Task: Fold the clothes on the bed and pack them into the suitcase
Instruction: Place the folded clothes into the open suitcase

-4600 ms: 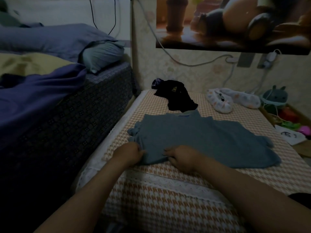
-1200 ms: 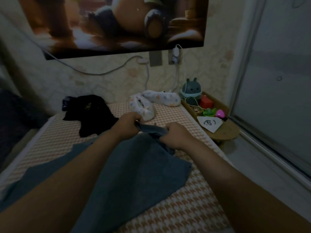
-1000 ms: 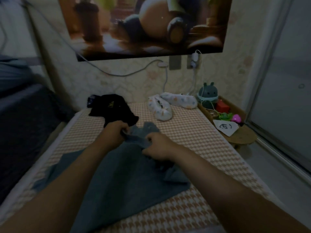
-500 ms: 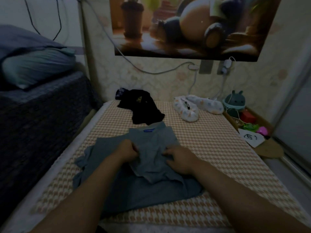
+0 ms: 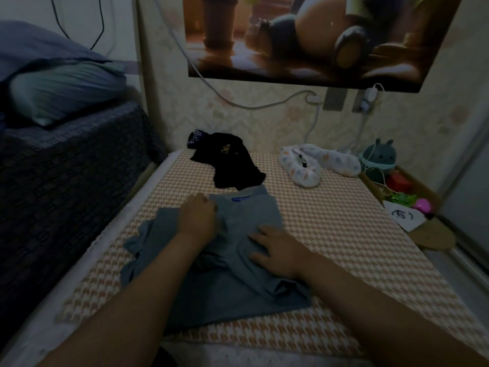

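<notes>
Grey-blue shirt [image 5: 232, 282] lies part-folded mid bed [image 5: 330, 221], collar at 12 o'clock. Left hand [image 5: 197, 221] on its upper left part, fingers curled; can't tell if it pinches cloth. Right hand [image 5: 276, 249] flat on shirt, fingers spread, gripping nothing. Black garment [image 5: 232, 162] just beyond collar at 12; slippers [image 5: 304, 168] at 2.

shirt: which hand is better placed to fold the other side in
Left, probably. The left hand is on the shirt beside its unfolded left edge; the right hand lies flat on the folded part.
</notes>
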`<state>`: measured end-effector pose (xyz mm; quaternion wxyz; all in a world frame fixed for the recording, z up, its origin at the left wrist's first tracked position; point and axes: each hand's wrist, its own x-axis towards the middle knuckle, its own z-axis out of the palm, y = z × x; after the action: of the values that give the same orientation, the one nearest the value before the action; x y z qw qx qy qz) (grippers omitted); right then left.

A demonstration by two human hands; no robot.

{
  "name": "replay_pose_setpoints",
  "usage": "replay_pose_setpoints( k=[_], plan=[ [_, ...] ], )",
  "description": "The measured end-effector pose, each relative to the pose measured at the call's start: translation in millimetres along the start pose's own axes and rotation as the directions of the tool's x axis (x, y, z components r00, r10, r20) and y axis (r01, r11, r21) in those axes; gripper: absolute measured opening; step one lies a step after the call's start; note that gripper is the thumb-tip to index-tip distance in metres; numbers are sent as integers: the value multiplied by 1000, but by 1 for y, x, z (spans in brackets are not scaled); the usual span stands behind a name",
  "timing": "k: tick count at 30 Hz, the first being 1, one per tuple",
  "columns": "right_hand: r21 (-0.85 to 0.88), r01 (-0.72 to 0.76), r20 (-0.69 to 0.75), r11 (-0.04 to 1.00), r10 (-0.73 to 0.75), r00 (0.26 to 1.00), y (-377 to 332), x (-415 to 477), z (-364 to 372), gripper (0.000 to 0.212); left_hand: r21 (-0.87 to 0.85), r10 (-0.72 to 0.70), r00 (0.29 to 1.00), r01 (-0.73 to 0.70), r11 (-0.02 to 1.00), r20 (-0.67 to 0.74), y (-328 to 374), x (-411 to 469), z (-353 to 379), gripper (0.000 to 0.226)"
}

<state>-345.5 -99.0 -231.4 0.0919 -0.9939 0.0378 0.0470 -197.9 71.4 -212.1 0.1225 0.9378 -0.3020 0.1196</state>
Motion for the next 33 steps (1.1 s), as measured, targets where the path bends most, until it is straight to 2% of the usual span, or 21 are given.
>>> replay_pose_setpoints(
  k=[2, 4, 6, 7, 9, 10, 12, 14, 17, 19, 21, 22, 23, 24, 26, 27, 28, 29, 31, 32, 33],
  plan=[
    [58, 24, -13, 998, -23, 1000, 2, -5, -7, 64, -236, 193, 980, -177, 956, 46, 22, -8, -11, 14],
    [215, 44, 57, 976, -57, 997, 7, -13, -15, 68, -428, 332, 923, -224, 876, 196, 42, -26, -22, 7],
    [377, 50, 208, 925, -137, 968, 11, -23, -24, 82, -454, 433, 845, -267, 850, 314, 50, -44, -24, 9],
    [384, 38, 293, 923, -160, 943, 11, -29, -28, 91, -444, 462, 814, -289, 848, 353, 50, -51, -21, 12],
    [257, 44, 396, 965, -147, 906, 8, -41, -32, 103, -413, 485, 773, -317, 854, 409, 48, -64, -14, 19],
    [173, 57, 386, 983, -121, 915, 6, -45, -32, 102, -398, 493, 766, -335, 854, 413, 48, -68, -12, 23],
    [25, 81, 266, 996, -85, 960, 3, -49, -27, 90, -360, 525, 772, -404, 841, 360, 49, -75, -5, 25],
    [-28, 66, 133, 997, -62, 989, 6, -48, -17, 72, -348, 551, 789, -453, 820, 272, 51, -78, 3, 26],
    [159, 7, 45, 987, -15, 999, 9, -53, -11, 44, -433, 534, 833, -431, 792, 147, 49, -76, 9, 21],
    [236, 4, -32, 972, 3, 999, 10, -57, -15, 34, -488, 460, 880, -353, 799, 117, 40, -71, 3, 29],
    [274, -1, -37, 962, 11, 999, 16, -57, -17, 31, -544, 398, 912, -285, 789, 99, 26, -64, -12, 28],
    [277, 1, 8, 961, -3, 1000, 19, -57, -18, 30, -543, 412, 901, -280, 792, 137, 18, -62, -22, 23],
    [254, 14, 82, 967, -36, 996, 22, -56, -18, 33, -506, 450, 859, -282, 815, 246, 13, -63, -30, 17],
    [211, 34, 177, 977, -72, 982, 24, -56, -20, 39, -425, 467, 785, -289, 858, 408, 11, -66, -37, 15],
    [157, 46, 325, 986, -96, 941, 24, -56, -24, 42, -234, 396, 638, -326, 916, 661, 14, -71, -44, 24],
    [162, 26, 335, 987, -80, 939, 20, -56, -26, 36, -165, 354, 621, -341, 925, 700, 18, -71, -44, 30],
    [194, -3, 294, 981, -56, 954, 17, -54, -28, 30, -127, 322, 648, -330, 936, 690, 23, -69, -44, 32],
    [222, -6, 188, 975, -37, 982, 15, -50, -28, 35, -124, 309, 714, -301, 946, 628, 29, -66, -43, 30],
    [168, 29, -62, 985, -18, 998, 13, -41, -24, 40, -241, 303, 876, -223, 945, 375, 42, -58, -36, 23],
    [114, 64, -131, 991, -49, 990, 13, -35, -17, 36, -336, 320, 916, -230, 913, 243, 47, -55, -29, 19],
    [61, 97, -135, 993, -88, 987, 11, -30, -12, 37, -384, 356, 921, -275, 881, 157, 51, -53, -19, 19]
  ],
)
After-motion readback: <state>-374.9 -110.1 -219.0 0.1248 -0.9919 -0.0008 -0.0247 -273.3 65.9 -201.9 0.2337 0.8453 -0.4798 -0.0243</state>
